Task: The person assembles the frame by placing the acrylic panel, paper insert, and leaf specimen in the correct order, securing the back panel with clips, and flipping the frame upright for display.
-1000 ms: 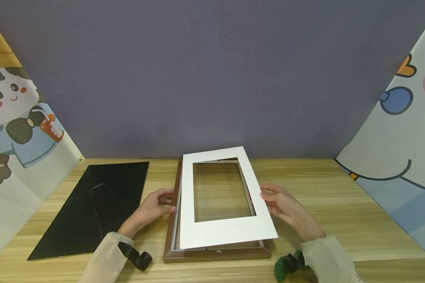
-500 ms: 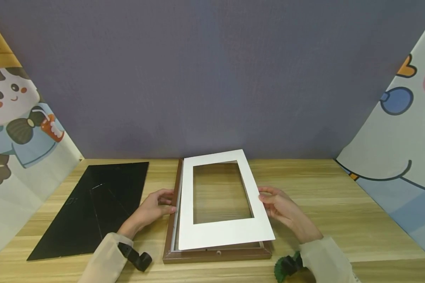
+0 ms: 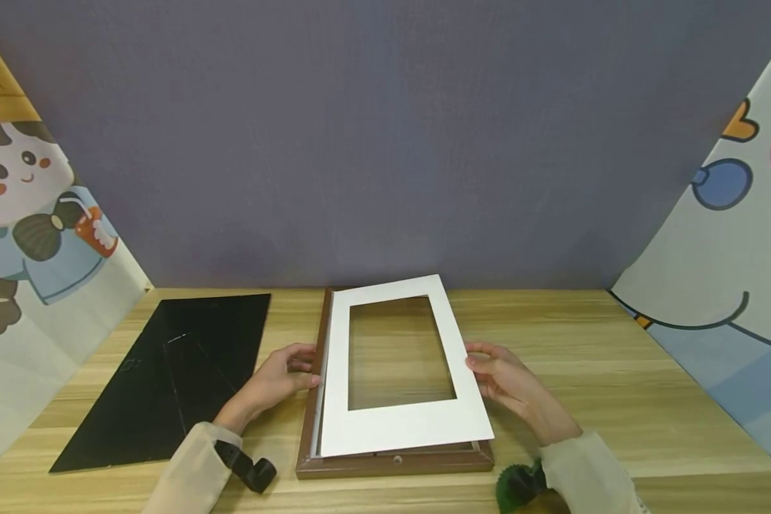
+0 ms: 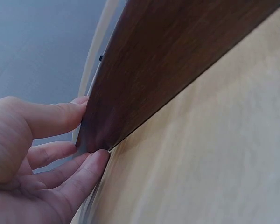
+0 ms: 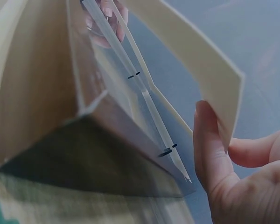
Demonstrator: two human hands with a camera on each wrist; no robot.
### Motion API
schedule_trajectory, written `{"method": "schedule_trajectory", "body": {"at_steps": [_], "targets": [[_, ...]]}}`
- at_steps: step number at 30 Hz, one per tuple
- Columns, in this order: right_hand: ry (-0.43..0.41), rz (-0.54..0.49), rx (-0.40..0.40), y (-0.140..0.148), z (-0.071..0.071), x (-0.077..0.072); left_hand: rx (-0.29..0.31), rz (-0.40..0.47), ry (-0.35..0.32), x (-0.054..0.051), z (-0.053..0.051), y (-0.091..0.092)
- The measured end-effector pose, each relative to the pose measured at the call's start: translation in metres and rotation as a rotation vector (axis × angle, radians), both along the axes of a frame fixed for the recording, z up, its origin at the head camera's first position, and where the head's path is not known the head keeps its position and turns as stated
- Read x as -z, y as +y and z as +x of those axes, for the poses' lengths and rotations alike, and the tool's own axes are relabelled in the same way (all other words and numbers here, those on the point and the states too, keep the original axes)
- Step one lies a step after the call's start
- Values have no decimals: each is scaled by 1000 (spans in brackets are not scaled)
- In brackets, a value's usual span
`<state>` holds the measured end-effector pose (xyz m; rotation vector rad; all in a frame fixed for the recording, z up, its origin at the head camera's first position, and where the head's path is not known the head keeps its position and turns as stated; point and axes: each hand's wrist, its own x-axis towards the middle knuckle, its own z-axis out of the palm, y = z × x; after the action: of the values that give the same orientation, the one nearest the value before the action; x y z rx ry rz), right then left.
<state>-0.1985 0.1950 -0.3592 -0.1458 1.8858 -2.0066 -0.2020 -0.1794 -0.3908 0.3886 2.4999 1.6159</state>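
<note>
Head | mat — long axis forward | right fingers pinching it | left fingers gripping frame

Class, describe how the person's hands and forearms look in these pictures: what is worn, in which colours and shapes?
The left hand and right hand are without gloves. Long cream sleeves cover the forearms, ending near the wrists. A black device with a rounded end sits at the left cuff; at the right cuff are a black piece and a rounded green piece.
</note>
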Motion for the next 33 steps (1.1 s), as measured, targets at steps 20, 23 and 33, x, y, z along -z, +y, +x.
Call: {"method": "schedule_trajectory", "body": {"at_steps": [20,23,33], "targets": [[-21,19,41,-6,0,9,-28,-11,0,1,-2,0],[-18,25,43,-7,0,9,-28,-7,-2,1,-3,0],[5,55,60,-12,0,11,-38,-12,-10,1,-2,0]]}}
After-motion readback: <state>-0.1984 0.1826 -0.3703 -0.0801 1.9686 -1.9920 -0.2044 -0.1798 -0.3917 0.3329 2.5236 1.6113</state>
